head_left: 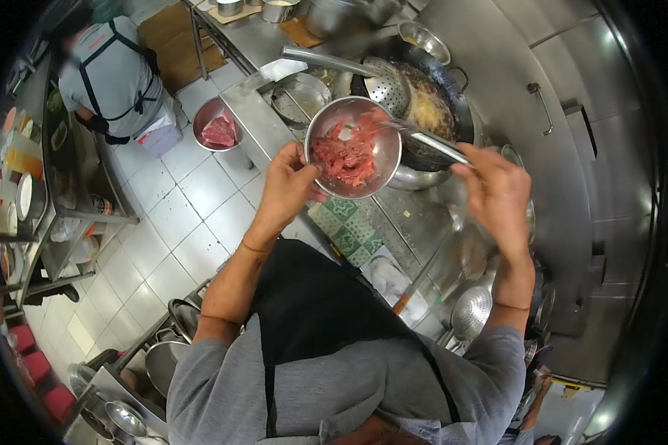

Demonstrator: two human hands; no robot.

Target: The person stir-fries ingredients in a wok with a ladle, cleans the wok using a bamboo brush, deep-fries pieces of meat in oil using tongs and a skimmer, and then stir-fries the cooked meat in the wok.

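Note:
My left hand [293, 178] grips the rim of a metal bowl [321, 122], with the thumb at the edge and the fingers beneath. Inside lie strips of raw red meat [346, 157]. My right hand [497, 189] is closed around the handle of metal tongs [434, 142]. Their tip is blurred at the bowl's right rim, close to some meat. Just beyond the bowl, a dark wok [459, 111] contains bubbling oil [427, 104]. A perforated strainer ladle [386, 87] rests across its left side.
A round wire-handled strainer [300, 93] sits on the steel counter left of the wok. A lower bowl [228, 146] holds a chunk of raw meat [219, 131]. Another person [111, 74] stands at the shelving on the left. A second perforated ladle [471, 313] lies near my right elbow.

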